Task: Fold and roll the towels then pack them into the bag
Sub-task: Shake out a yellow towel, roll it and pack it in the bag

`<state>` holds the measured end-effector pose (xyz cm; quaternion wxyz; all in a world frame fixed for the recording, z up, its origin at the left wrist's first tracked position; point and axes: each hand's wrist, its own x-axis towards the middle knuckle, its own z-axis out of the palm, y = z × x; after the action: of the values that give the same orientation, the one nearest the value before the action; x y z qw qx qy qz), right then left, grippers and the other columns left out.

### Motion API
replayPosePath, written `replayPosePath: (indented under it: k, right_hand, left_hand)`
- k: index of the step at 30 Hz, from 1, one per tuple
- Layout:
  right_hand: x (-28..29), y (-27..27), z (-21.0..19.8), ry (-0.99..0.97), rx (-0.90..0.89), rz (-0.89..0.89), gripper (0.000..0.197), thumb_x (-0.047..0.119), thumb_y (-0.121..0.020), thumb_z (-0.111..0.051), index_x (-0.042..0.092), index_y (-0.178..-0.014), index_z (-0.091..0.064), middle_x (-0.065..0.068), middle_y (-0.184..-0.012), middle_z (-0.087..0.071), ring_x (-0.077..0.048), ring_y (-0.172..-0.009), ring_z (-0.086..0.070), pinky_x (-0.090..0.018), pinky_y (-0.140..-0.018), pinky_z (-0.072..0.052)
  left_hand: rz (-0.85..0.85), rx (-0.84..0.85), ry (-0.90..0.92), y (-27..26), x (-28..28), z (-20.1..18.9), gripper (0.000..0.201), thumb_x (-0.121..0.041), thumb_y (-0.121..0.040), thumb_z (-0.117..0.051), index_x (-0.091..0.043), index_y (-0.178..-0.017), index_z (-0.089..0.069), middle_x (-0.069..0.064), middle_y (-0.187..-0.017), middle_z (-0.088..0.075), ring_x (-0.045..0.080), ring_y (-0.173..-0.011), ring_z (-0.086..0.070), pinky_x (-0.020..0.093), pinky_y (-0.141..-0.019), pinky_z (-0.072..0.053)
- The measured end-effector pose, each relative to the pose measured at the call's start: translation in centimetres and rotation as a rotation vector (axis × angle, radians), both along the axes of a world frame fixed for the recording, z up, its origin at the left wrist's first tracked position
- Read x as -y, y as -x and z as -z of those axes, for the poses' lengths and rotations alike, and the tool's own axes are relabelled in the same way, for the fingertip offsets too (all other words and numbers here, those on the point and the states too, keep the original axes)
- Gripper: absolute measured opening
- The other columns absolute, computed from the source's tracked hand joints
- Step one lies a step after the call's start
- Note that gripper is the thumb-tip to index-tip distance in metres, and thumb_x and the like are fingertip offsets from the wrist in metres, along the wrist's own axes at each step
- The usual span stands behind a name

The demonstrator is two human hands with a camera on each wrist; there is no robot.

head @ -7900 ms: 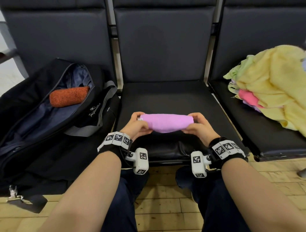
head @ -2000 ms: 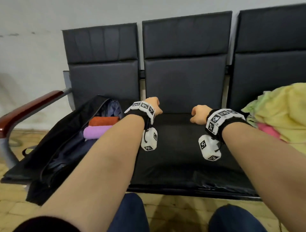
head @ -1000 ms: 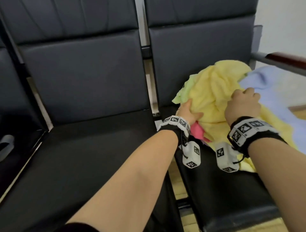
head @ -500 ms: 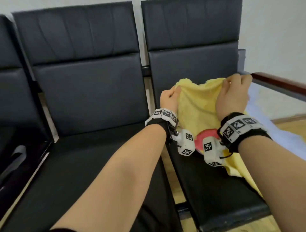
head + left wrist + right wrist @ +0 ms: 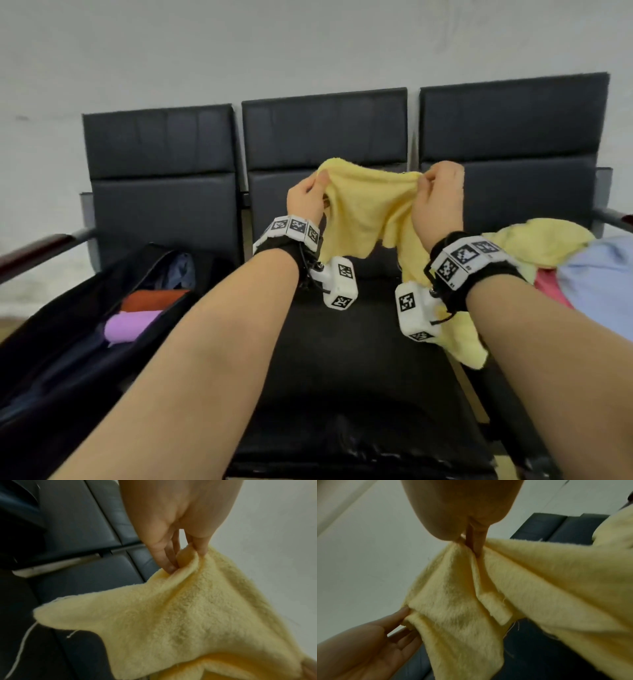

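Observation:
A yellow towel [image 5: 368, 209] hangs in the air above the middle seat, held up by its top edge. My left hand [image 5: 308, 195] pinches its left corner; the pinch shows close up in the left wrist view on the towel [image 5: 188, 615]. My right hand [image 5: 438, 195] pinches the edge further right, with the towel [image 5: 462, 601] bunched at its fingers. The towel's tail trails down past my right wrist. The open black bag [image 5: 68, 342] lies on the left seat with a rolled orange towel [image 5: 150, 299] and a rolled purple towel [image 5: 128, 327] inside.
On the right seat lies a pile with another yellow towel [image 5: 544, 240], a pink towel [image 5: 548, 287] and a light blue towel [image 5: 603, 274]. The black middle seat [image 5: 342, 359] is below the hands. Armrests stand at both ends of the bench.
Both hands have lifted the yellow towel off the pile on the right seat and brought it left over the middle seat. The view has swung left, so the bag shows again.

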<state>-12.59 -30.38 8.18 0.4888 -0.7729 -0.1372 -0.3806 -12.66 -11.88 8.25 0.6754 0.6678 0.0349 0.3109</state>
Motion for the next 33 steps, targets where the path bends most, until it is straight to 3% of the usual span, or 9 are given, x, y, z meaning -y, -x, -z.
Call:
replayPosePath:
  k: [4, 12, 15, 18, 22, 26, 28, 30, 33]
  right_hand:
    - [-4.7, 1.6, 2.0, 0.077, -0.157, -0.082, 0.012, 0.008, -0.099, -0.041, 0.0, -0.101, -0.05, -0.016, -0.114, -0.048, -0.014, -0.089, -0.041, -0.016, -0.076, -0.027]
    - [-8.2, 4.7, 7.6, 0.175, -0.5, -0.126, 0.024, 0.015, -0.096, -0.047, 0.007, -0.116, -0.056, -0.01, -0.112, -0.059, -0.018, -0.093, -0.052, -0.026, -0.076, -0.038]
    - [-8.6, 5.6, 9.0, 0.328, -0.674, -0.303, 0.056, 0.022, -0.091, -0.06, 0.018, -0.142, -0.039, -0.009, -0.143, -0.044, -0.022, -0.126, -0.047, -0.033, -0.1, -0.042]
    - [-9.4, 7.3, 9.4, 0.28, -0.77, -0.498, 0.074, 0.019, -0.086, -0.068, 0.027, -0.148, -0.029, -0.005, -0.157, -0.024, -0.02, -0.142, -0.029, -0.033, -0.108, -0.036]
    - [-10.6, 9.7, 9.0, 0.297, -0.879, -0.659, 0.064, 0.022, -0.085, -0.07, 0.021, -0.141, -0.039, -0.003, -0.131, -0.054, -0.016, -0.111, -0.056, -0.027, -0.084, -0.047]
    - [-11.8, 9.9, 9.8, 0.452, -0.871, -0.638, 0.056, 0.021, -0.083, -0.074, 0.014, -0.129, -0.043, -0.005, -0.11, -0.062, -0.024, -0.101, -0.064, -0.042, -0.086, -0.055]
    - [-12.1, 9.4, 10.1, 0.435, -0.842, -0.566, 0.053, 0.018, -0.083, -0.074, 0.012, -0.126, -0.044, -0.005, -0.102, -0.061, -0.019, -0.09, -0.063, -0.038, -0.079, -0.056]
    - [-12.5, 9.2, 10.0, 0.4, -0.822, -0.564, 0.049, 0.024, -0.083, -0.074, 0.014, -0.121, -0.045, -0.002, -0.102, -0.059, -0.016, -0.09, -0.06, -0.034, -0.075, -0.054]
    - [-13.2, 8.7, 9.6, 0.329, -0.756, -0.589, 0.034, 0.019, -0.085, -0.071, 0.005, -0.112, -0.056, -0.012, -0.108, -0.065, -0.029, -0.1, -0.064, -0.045, -0.083, -0.055]
  left_hand:
    - [0.034, -0.121, -0.006, 3.5, -5.9, 1.5, 0.02, -0.022, -0.095, -0.057, -0.008, -0.106, -0.067, 0.001, -0.081, -0.062, 0.015, -0.075, -0.058, 0.026, -0.068, -0.053]
    - [0.015, -0.402, -0.105, 9.5, -10.9, 6.8, 0.01, -0.027, -0.09, -0.065, -0.018, -0.089, -0.07, 0.004, -0.073, -0.061, 0.022, -0.073, -0.058, 0.036, -0.071, -0.053]
    - [0.089, -0.45, -0.039, 10.8, -10.6, 7.3, 0.014, -0.019, -0.091, -0.064, -0.009, -0.099, -0.068, 0.009, -0.087, -0.064, 0.023, -0.083, -0.062, 0.037, -0.076, -0.055]
    - [0.176, -0.505, -0.027, 11.6, -9.8, 7.4, 0.014, -0.007, -0.094, -0.055, -0.005, -0.081, -0.058, 0.01, -0.082, -0.06, 0.023, -0.08, -0.062, 0.037, -0.08, -0.057]
    - [0.285, -0.46, 0.09, 12.5, -8.9, 7.5, 0.013, 0.0, -0.095, -0.051, 0.007, -0.103, -0.058, 0.015, -0.084, -0.063, 0.019, -0.07, -0.066, 0.026, -0.068, -0.059]
    - [0.356, -0.395, 0.164, 12.6, -8.9, 7.4, 0.023, 0.003, -0.094, -0.051, 0.011, -0.115, -0.055, 0.022, -0.088, -0.063, 0.019, -0.069, -0.069, 0.025, -0.063, -0.059]
    - [0.393, -0.369, 0.163, 12.3, -9.4, 6.8, 0.019, 0.007, -0.092, -0.052, 0.008, -0.111, -0.057, 0.022, -0.09, -0.063, 0.021, -0.074, -0.069, 0.025, -0.064, -0.059]
    - [0.443, -0.34, 0.135, 12.2, -10.1, 6.2, 0.017, 0.008, -0.09, -0.055, 0.005, -0.106, -0.059, 0.019, -0.087, -0.063, 0.021, -0.074, -0.069, 0.027, -0.066, -0.059]
    - [0.467, -0.329, -0.064, 11.9, -10.8, 5.6, 0.014, -0.001, -0.092, -0.058, -0.003, -0.105, -0.063, 0.009, -0.071, -0.059, 0.014, -0.063, -0.062, 0.025, -0.062, -0.056]
